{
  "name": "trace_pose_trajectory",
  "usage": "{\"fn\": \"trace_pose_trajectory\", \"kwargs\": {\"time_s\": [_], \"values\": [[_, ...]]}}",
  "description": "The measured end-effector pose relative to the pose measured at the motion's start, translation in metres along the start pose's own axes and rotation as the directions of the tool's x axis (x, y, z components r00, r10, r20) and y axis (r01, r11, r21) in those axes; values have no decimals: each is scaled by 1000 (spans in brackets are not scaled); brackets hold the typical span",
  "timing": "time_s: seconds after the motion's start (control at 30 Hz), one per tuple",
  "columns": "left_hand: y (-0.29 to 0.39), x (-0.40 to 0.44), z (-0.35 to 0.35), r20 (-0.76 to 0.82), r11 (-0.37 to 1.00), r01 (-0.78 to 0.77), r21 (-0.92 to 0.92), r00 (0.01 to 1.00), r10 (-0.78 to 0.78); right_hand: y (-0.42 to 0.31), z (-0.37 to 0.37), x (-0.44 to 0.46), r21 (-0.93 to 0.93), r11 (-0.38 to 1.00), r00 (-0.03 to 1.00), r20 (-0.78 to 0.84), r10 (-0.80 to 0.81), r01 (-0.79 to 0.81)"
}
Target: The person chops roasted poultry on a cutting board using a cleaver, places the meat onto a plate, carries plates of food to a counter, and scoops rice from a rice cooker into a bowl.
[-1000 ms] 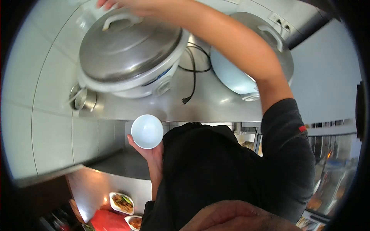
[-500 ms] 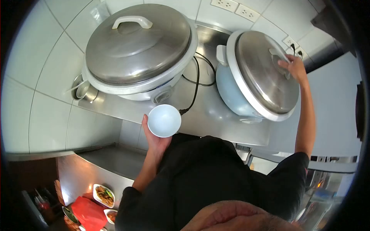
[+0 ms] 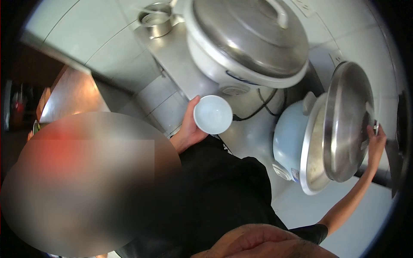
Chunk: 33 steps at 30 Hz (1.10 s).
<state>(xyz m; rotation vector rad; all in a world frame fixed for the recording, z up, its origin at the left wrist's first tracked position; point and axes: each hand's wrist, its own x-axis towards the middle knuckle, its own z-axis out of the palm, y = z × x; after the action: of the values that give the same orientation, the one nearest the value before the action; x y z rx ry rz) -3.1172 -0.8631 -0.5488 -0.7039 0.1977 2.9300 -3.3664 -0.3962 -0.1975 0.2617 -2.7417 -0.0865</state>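
Observation:
My left hand [image 3: 189, 131] is closed around the side of a small white bowl [image 3: 213, 115], and nothing shows inside it. At the right, my right hand [image 3: 377, 139] grips the handle of a steel pot lid [image 3: 347, 122]. The lid is tilted up off the light-blue rice cooker [image 3: 289, 139], which has a white rim. Between rim and lid a strip of the cooker's pale interior shows; most of it is hidden behind the lid.
A larger rice cooker [image 3: 206, 60], its steel lid [image 3: 254, 34] on, stands on the steel counter [image 3: 172, 60]. Small metal pots [image 3: 157, 23] sit at the counter's left end. A black cord [image 3: 254, 112] lies between the cookers. A large blurred patch covers the lower left.
My right hand has raised the lid off the blue cooker, which was covered before. The view has turned, and the bowl stays in my left hand.

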Motion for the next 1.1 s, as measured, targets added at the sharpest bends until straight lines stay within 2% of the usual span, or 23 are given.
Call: {"fn": "trace_pose_trajectory", "kwargs": {"time_s": [0.07,0.13,0.2,0.27,0.33,0.43,0.5,0.63,0.77,0.93,1.03,1.1], "values": [[8,-4,-2,20,1000,-21,-14,1000,22,-53,3,41,123,988,993,-82,-79,89],[11,-11,5,43,999,-29,-26,999,30,-103,4,86,20,991,991,-44,-128,129],[16,-13,2,41,998,-41,-49,998,43,-149,28,142,194,961,973,77,-216,198],[19,-13,-13,72,993,-74,-88,994,80,-231,39,160,203,968,974,139,-178,148],[26,-20,-22,93,988,-89,-126,990,101,-256,89,219,336,913,963,55,-265,232],[37,-36,-33,50,979,-134,-150,988,143,-325,116,256,343,925,922,281,-266,163],[43,-44,-42,32,973,-170,-159,984,177,-351,141,282,378,910,881,355,-312,170],[49,-54,-54,-10,955,-225,-192,974,228,-363,225,361,393,899,857,379,-350,194],[54,-60,-57,-26,938,-255,-233,966,256,-377,220,360,414,902,869,394,-298,122],[54,-55,-57,-14,946,-239,-219,970,242,-375,217,365,255,953,878,404,-257,162],[53,-55,-50,-14,955,-219,-202,975,220,-370,221,354,291,938,913,300,-276,188],[52,-52,-49,-10,958,-211,-193,977,213,-367,225,361,276,948,906,342,-251,158]]}}
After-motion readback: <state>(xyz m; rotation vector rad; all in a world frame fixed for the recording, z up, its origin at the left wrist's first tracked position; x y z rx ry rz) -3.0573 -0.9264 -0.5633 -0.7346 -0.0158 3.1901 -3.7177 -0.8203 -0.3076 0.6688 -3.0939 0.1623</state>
